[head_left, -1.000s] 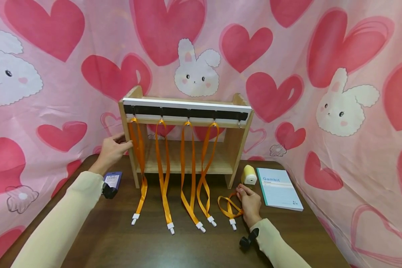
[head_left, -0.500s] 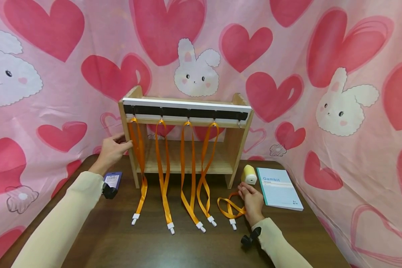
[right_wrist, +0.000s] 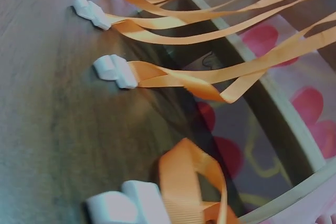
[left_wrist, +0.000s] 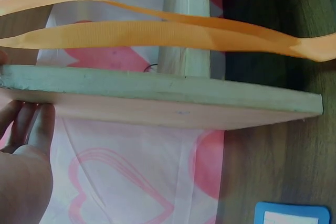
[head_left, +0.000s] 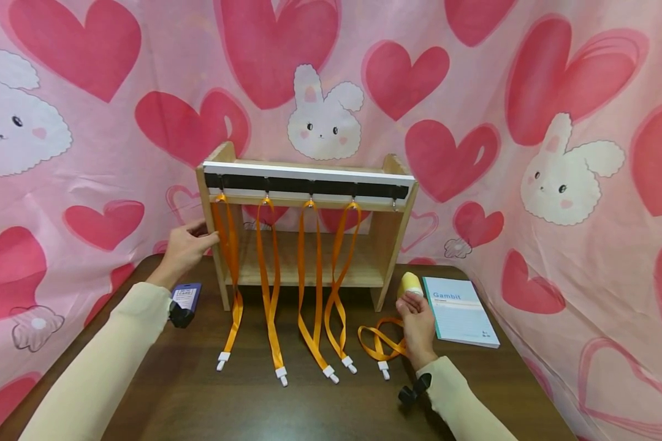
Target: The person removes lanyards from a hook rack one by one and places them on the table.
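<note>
My left hand [head_left: 189, 245] grips the left side panel [left_wrist: 184, 98] of a small wooden rack, the thumb on its front edge and the fingers behind. An orange lanyard [head_left: 376, 352] with a white clip [head_left: 384, 369] lies looped on the table by the rack's right foot. Over its right part is my right hand [head_left: 417, 327], fingers bent and tips close together; whether they hold the strap is hidden. Just beyond those fingertips sits a small yellow and white object [head_left: 410, 283]. Several orange lanyards [head_left: 270, 282] hang from hooks on the rack's black strip [head_left: 331, 187].
The rightmost hook [head_left: 394, 203] carries no lanyard. A pale blue notebook [head_left: 459, 311] marked Gambit lies at right. Beside my left wrist lies a blue-framed card holder [head_left: 187, 295]. Behind the dark table [head_left: 254, 410] hangs a pink heart-patterned cloth [head_left: 160, 55].
My right hand has shifted slightly right and away from me, uncovering a bit more of the loose lanyard's strap. The left hand and the rack have stayed in place.
</note>
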`<state>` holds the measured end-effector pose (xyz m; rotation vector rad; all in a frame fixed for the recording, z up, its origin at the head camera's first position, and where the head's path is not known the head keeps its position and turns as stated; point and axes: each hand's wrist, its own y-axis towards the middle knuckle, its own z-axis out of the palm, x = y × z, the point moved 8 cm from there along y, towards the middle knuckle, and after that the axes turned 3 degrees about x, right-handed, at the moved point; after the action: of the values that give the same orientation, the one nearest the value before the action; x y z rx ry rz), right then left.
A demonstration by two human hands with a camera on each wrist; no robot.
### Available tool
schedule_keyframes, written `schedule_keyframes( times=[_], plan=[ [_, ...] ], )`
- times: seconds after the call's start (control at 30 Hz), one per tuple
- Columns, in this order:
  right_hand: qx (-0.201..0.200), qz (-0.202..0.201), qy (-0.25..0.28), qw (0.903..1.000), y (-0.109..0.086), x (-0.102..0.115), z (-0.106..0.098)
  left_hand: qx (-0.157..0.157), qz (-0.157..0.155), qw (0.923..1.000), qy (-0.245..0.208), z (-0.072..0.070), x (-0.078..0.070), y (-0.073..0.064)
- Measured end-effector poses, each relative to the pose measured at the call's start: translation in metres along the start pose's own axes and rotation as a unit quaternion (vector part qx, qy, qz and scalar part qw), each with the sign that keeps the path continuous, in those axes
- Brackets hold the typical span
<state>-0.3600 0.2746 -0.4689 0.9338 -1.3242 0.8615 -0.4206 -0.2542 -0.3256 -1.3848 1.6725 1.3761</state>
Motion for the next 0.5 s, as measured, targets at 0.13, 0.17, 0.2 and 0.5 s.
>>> schedule_keyframes(
  times=[0.13,0.17,0.2,0.5],
  plan=[
    [-0.006,-0.017,0.000,0.9998,-0.002,0.014,-0.001,0.004,-0.014,0.9997,-0.021,0.001,0.003,0.000],
    [-0.007,-0.020,0.004,0.9998,-0.001,0.016,-0.001,0.005,-0.018,0.9995,-0.026,0.001,0.004,0.000],
    [-0.010,-0.024,0.007,0.9996,-0.001,0.020,-0.002,0.007,-0.022,0.9992,-0.031,0.001,0.006,0.001],
    [-0.015,-0.087,0.030,0.9956,0.008,0.064,-0.011,0.012,-0.022,0.9985,-0.049,0.003,0.005,0.001]
  ],
)
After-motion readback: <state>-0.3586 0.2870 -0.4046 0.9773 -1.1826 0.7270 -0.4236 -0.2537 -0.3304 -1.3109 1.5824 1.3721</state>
